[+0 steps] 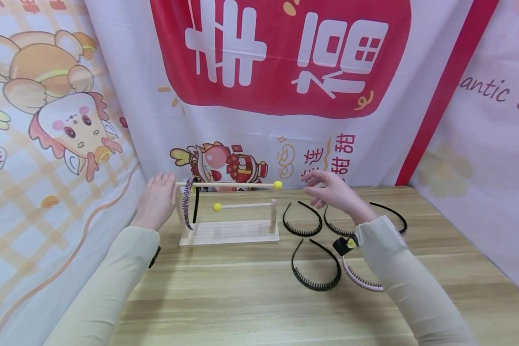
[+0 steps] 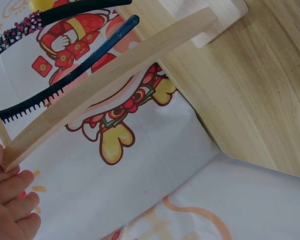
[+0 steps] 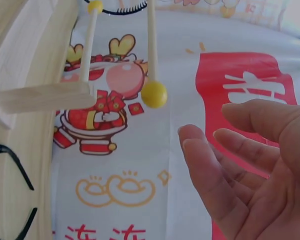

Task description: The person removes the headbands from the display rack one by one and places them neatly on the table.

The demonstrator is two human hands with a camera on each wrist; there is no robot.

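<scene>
My left hand (image 1: 157,201) rests against the top of the left post of a light wooden rack (image 1: 229,232), its fingers nearly straight. In the left wrist view, its fingertips touch the upper end of that post (image 2: 110,82). A sequined headband (image 1: 186,204) with dark toothed inner sides hangs over the upper rod (image 1: 238,184), close to this post. My right hand (image 1: 330,190) is raised beyond the yellow ball (image 1: 278,184) at the rod's free end. Its fingers are loosely bent with nothing between them, and the right wrist view shows a gap between hand and ball.
Right of the rack, several black toothed headbands (image 1: 316,287) lie on the wooden table (image 1: 225,298). A pink headband (image 1: 363,284) is partly behind my right sleeve. The rack's lower rod (image 1: 246,206) also ends in a yellow ball. Printed cloth walls (image 1: 238,125) border the table.
</scene>
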